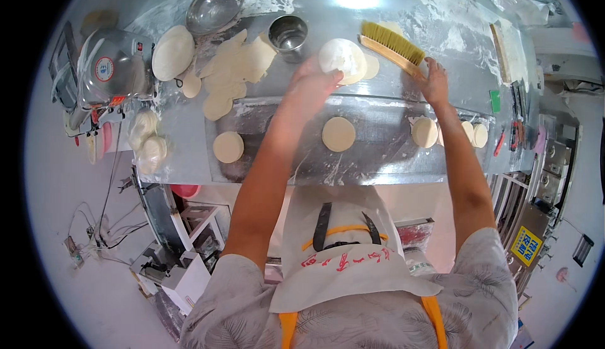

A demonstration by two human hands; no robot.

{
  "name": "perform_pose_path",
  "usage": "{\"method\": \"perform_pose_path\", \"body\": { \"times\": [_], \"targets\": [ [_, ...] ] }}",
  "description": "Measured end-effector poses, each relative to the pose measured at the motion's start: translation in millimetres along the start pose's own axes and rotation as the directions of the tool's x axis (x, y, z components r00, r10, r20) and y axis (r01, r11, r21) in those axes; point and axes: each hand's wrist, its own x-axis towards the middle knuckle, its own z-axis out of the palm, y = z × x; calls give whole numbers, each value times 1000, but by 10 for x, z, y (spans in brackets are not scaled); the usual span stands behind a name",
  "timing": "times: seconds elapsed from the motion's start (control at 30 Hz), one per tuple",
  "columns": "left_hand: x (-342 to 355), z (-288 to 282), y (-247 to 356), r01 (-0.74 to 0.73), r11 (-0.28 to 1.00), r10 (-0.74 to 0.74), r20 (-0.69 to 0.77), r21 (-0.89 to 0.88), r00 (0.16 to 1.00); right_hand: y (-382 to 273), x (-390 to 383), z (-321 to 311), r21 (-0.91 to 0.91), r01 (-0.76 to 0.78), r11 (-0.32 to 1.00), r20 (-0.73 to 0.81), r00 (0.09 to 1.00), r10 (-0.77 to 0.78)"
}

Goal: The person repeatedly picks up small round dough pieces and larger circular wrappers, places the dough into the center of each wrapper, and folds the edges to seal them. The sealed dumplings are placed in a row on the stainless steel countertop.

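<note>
My left hand (pixel 313 83) is closed on the near edge of a white, floured dough round (pixel 336 55), its thumb on the rim; the fingers are partly blurred. Paler dough discs (pixel 370 67) lie partly under that round. My right hand (pixel 433 83) grips the end of a wooden brush (pixel 394 53) with yellowish bristles, just right of the dough. A single dough disc (pixel 338 134) sits on the steel worktop (pixel 378 160) between my forearms. Another disc (pixel 228 147) lies left of my left forearm, and several more (pixel 425 132) are by my right forearm, which partly hides them.
A steel cup (pixel 288 36) stands behind my left hand, beside flattened dough sheets (pixel 233 68). Farther left are a steel bowl (pixel 216 5), a white oval piece (pixel 173 53) and a clear container (pixel 116 68). Thin tools (pixel 518 116) and a green scraper (pixel 495 101) lie right.
</note>
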Motion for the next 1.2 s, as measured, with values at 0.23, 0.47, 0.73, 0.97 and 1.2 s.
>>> {"method": "perform_pose_path", "body": {
  "times": [0.23,0.47,0.73,0.97,1.2],
  "targets": [
    [246,23,-50,35,973,-31,-22,227,999,446,77,24,98,252,963,113,958,-262],
    [578,-132,-258,160,963,-147,-75,216,986,-797,-237,-1633,573,-212,792,508,850,-140],
    [584,-224,-155,181,982,-186,131,55,974,-403,236,-1628,471,-22,882,456,862,-222],
    [477,-282,-89,179,977,-193,128,114,973,-448,181,-1688,474,-101,875,507,844,-178],
    [356,-220,-4,153,950,-179,73,272,981,-639,13,-1724,560,-273,782,555,825,-110]
  ]
}}
